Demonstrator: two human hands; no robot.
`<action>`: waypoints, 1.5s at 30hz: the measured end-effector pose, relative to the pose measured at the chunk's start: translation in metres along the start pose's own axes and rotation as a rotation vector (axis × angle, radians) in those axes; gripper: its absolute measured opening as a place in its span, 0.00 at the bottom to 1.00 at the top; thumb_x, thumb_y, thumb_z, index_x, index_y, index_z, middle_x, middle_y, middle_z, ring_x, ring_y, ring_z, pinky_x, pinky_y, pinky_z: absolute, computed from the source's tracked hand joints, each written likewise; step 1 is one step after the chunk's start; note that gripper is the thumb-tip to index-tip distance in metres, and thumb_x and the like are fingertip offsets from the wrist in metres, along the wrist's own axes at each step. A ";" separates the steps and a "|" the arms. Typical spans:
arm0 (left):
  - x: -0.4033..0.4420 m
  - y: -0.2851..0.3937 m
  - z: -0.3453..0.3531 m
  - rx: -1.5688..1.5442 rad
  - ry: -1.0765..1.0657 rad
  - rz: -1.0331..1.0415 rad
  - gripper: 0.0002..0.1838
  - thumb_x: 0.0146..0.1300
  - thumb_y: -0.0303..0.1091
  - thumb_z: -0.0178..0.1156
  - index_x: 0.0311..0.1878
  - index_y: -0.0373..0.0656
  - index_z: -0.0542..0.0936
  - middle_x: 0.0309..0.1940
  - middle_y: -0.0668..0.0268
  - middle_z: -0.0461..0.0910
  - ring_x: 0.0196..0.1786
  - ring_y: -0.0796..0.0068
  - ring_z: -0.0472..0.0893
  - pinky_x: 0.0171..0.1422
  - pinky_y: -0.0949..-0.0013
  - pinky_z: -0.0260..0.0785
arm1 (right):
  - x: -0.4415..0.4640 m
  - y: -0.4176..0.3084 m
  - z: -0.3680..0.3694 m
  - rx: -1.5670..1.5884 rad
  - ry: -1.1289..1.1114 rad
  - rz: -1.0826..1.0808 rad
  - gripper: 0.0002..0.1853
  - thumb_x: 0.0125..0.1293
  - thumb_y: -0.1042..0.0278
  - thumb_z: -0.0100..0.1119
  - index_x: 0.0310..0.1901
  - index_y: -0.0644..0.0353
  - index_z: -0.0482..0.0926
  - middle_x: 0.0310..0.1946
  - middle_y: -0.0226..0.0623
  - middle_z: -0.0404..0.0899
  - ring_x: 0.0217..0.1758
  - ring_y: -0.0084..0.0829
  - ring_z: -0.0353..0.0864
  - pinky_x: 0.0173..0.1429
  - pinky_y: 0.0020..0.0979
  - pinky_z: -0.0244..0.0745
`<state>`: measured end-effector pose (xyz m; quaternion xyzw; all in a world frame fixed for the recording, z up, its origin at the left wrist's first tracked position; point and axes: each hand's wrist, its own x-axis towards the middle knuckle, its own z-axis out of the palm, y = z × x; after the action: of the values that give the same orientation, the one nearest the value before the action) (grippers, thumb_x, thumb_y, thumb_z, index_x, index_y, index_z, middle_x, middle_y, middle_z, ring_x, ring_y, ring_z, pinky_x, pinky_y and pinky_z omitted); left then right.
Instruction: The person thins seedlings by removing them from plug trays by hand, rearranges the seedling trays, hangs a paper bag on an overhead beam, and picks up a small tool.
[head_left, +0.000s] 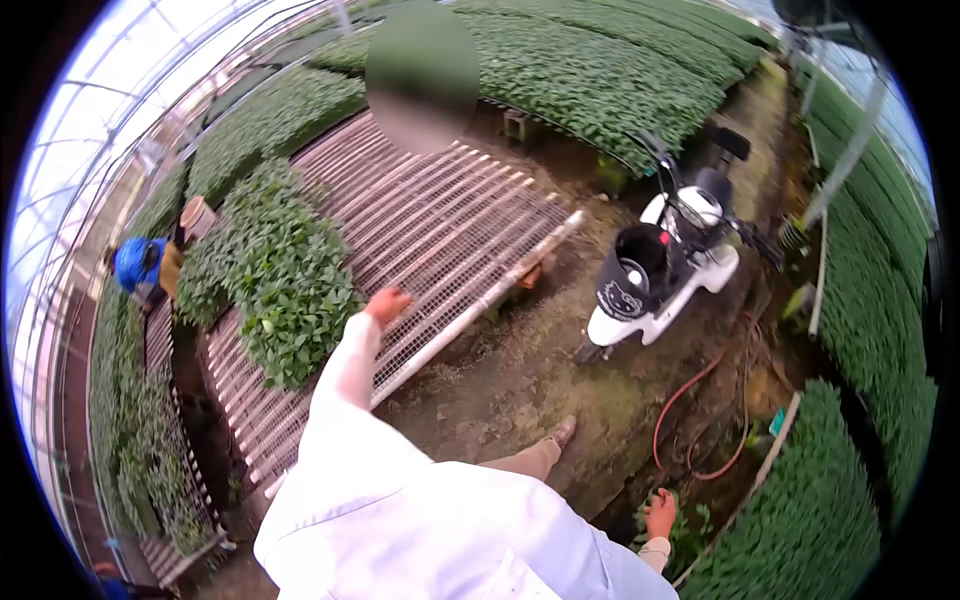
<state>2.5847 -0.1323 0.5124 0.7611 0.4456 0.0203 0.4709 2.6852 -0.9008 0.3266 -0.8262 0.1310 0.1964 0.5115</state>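
My left hand [388,305] hovers over the slatted bench [450,230], beside a dense block of leafy green seedlings [285,270]. Its fingers are curled in, and I see nothing between them. Low on my right side, my right hand [660,515] is closed, with green leafy seedlings [688,540] against its fingers and hanging below. Their stems are hidden by the hand. White sleeves cover both upper arms.
A white scooter [660,260] with a black front basket stands on the dirt path. A red hose [665,410] loops behind it. Seedling beds [800,510] line the right side. At far left, a person in blue [140,262] bends near a bucket [198,217].
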 end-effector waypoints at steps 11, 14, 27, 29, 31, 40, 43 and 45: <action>0.125 0.551 0.173 -0.237 0.000 0.935 0.23 0.72 0.44 0.56 0.61 0.36 0.76 0.46 0.69 0.81 0.46 0.80 0.75 0.52 0.74 0.68 | 0.158 0.034 -0.106 -0.607 -0.297 0.264 0.19 0.65 0.60 0.55 0.51 0.65 0.77 0.46 0.53 0.80 0.51 0.52 0.79 0.56 0.46 0.73; 0.135 0.602 0.251 0.097 -0.094 1.099 0.21 0.73 0.43 0.54 0.61 0.37 0.77 0.54 0.64 0.81 0.57 0.78 0.76 0.62 0.73 0.66 | 0.153 0.051 -0.144 -0.583 -0.230 0.420 0.20 0.67 0.57 0.53 0.52 0.65 0.77 0.52 0.55 0.78 0.55 0.54 0.76 0.57 0.48 0.72; 0.159 0.621 0.430 0.991 -0.072 0.675 0.25 0.71 0.53 0.51 0.54 0.42 0.81 0.42 0.50 0.84 0.49 0.50 0.82 0.53 0.58 0.72 | 0.384 -0.090 -0.322 -0.201 0.009 0.315 0.21 0.71 0.68 0.50 0.63 0.67 0.68 0.42 0.42 0.78 0.35 0.34 0.80 0.42 0.37 0.75; 0.170 0.611 0.434 0.956 -0.046 0.657 0.25 0.70 0.53 0.51 0.54 0.41 0.81 0.41 0.49 0.84 0.49 0.49 0.82 0.52 0.57 0.72 | 0.457 -0.060 -0.318 -0.303 0.021 0.229 0.21 0.72 0.69 0.49 0.64 0.67 0.67 0.43 0.43 0.78 0.34 0.33 0.79 0.43 0.37 0.75; 0.178 0.599 0.439 0.937 0.023 0.644 0.25 0.70 0.53 0.52 0.53 0.40 0.81 0.41 0.49 0.84 0.49 0.49 0.82 0.52 0.58 0.72 | 0.515 -0.106 -0.306 -0.312 -0.027 0.206 0.22 0.71 0.66 0.50 0.63 0.66 0.68 0.46 0.46 0.80 0.41 0.41 0.80 0.48 0.40 0.75; 0.236 0.567 0.455 0.658 0.339 0.435 0.21 0.72 0.49 0.53 0.46 0.37 0.80 0.25 0.61 0.74 0.28 0.71 0.72 0.36 0.65 0.65 | 0.753 -0.335 -0.239 -0.232 -0.304 -0.173 0.22 0.67 0.66 0.53 0.61 0.65 0.69 0.41 0.44 0.82 0.44 0.43 0.82 0.51 0.41 0.74; 0.248 0.552 0.464 0.686 0.473 0.427 0.17 0.71 0.43 0.57 0.48 0.35 0.79 0.37 0.57 0.79 0.36 0.62 0.78 0.43 0.65 0.68 | 0.849 -0.390 -0.223 -0.477 -0.414 -0.241 0.23 0.67 0.64 0.54 0.61 0.64 0.70 0.42 0.45 0.82 0.48 0.46 0.81 0.54 0.42 0.73; 0.244 0.559 0.475 0.626 0.488 0.314 0.16 0.72 0.41 0.56 0.47 0.34 0.79 0.38 0.57 0.78 0.39 0.61 0.78 0.46 0.65 0.69 | 0.908 -0.420 -0.215 -0.532 -0.563 -0.240 0.23 0.67 0.63 0.55 0.61 0.63 0.70 0.44 0.46 0.82 0.50 0.48 0.80 0.55 0.42 0.72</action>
<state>3.3141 -0.3832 0.5639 0.8988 0.4073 0.1351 0.0893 3.7081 -0.9218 0.3295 -0.8531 -0.1669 0.3809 0.3150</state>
